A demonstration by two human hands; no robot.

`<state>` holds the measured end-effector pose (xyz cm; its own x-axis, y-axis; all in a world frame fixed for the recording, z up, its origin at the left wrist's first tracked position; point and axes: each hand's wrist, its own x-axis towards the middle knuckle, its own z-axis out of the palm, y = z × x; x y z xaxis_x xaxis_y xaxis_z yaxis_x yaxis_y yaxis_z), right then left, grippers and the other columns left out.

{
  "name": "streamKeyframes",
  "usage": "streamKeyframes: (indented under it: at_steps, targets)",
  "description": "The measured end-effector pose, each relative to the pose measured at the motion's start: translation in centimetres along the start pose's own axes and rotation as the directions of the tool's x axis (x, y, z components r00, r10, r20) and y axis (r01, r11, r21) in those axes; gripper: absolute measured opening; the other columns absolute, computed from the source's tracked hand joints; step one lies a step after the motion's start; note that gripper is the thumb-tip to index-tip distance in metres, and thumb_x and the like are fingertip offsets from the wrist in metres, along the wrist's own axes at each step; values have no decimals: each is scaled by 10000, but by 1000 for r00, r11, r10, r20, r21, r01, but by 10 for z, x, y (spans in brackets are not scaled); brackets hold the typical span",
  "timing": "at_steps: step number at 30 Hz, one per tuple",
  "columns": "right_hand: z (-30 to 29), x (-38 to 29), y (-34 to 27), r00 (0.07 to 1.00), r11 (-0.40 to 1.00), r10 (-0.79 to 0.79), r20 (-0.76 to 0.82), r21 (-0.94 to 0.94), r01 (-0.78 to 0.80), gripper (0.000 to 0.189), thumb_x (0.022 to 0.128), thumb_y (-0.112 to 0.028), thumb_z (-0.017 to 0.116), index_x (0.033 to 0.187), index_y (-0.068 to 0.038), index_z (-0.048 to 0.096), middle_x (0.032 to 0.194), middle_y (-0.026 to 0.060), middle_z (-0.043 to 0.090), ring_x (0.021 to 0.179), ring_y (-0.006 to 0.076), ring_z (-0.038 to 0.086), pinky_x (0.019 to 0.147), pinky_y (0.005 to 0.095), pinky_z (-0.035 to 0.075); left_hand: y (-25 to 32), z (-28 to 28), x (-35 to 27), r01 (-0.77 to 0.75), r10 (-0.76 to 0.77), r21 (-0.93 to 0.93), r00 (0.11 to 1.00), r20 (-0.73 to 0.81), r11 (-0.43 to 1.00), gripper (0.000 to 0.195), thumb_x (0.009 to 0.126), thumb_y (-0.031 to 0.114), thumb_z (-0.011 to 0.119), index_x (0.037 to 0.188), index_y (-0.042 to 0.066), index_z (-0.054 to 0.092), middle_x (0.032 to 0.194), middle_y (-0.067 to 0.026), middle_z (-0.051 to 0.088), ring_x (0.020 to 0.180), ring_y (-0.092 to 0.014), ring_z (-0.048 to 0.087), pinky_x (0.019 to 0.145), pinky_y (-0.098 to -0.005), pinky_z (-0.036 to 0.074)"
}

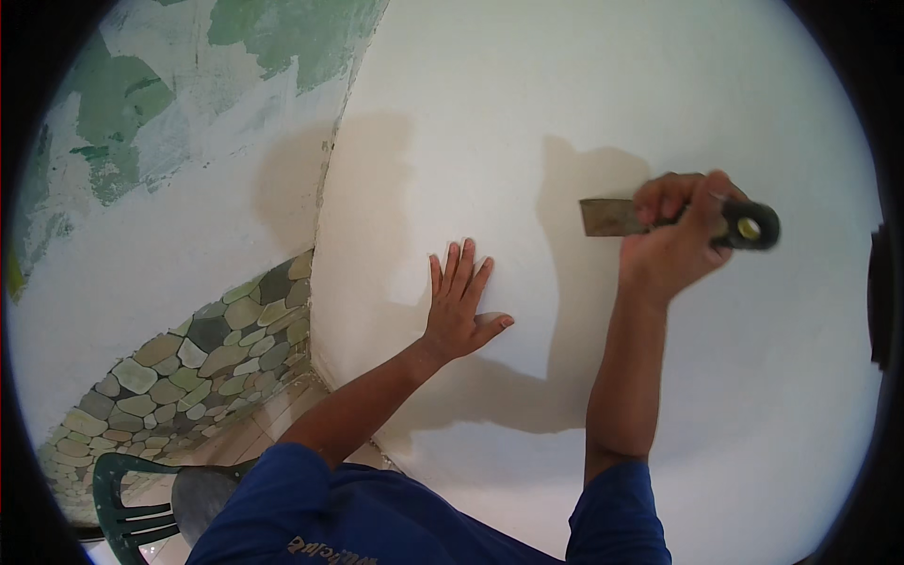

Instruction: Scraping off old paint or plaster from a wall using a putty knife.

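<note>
In front of me is a smooth white wall point(459, 176). My left hand point(459, 304) rests flat against it, fingers and thumb spread, holding nothing. Higher up and to the right, my right hand point(681, 226) grips a putty knife point(611, 217) by its dark handle, which has a hole at the butt end. The flat, dull blade points left. Whether the blade touches the wall or hovers just off it, I cannot tell. Shadows of my arms and the knife fall on the wall.
At left, an adjoining wall point(212, 219) has patchy white filler over green paint. A band of stone cladding point(205, 353) runs along its base. A green plastic chair point(134, 515) stands at lower left with a grey rounded object point(201, 501) by it. Floor tiles point(265, 417) show below.
</note>
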<state>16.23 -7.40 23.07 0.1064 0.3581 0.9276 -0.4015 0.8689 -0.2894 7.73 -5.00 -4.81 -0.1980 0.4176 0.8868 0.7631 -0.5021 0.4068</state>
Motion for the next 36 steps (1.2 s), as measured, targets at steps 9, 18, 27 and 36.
streamKeyframes:
  at_steps: [9,18,27,36]
  targets:
    - [-4,4,-6,999,998,-48,21,-47,49,307,897,-263,690,838,-60,466,543,9,413,455,112,382,416,267,344,-3,2,0,-13,13,-12,1000,-22,1000,877,895,587,535,1464,-28,276,1551,-304,116,1454,-452,60,1113,-621,-27]
    - [-11,7,-16,998,998,-58,-30,-16,58,397,905,-328,672,722,-91,411,532,10,382,447,124,378,416,267,332,-5,3,-2,-9,9,-12,1000,-28,1000,877,898,591,526,1468,-25,272,1547,-311,126,1454,-453,61,1112,-619,-35]
    - [-12,3,-18,997,997,-70,-44,34,71,381,911,-327,671,755,-88,418,537,11,377,458,119,371,422,266,337,-4,4,-1,-22,22,-7,999,-28,1000,875,896,587,534,1458,-33,281,1544,-317,121,1451,-462,60,1111,-623,-32]
    - [-10,-3,1,998,997,-50,-24,62,51,218,911,-189,663,908,-76,476,601,32,456,506,122,402,431,268,352,-1,5,-1,-26,25,-20,999,-20,999,880,892,584,541,1457,-37,276,1543,-319,122,1450,-465,55,1110,-624,-34]
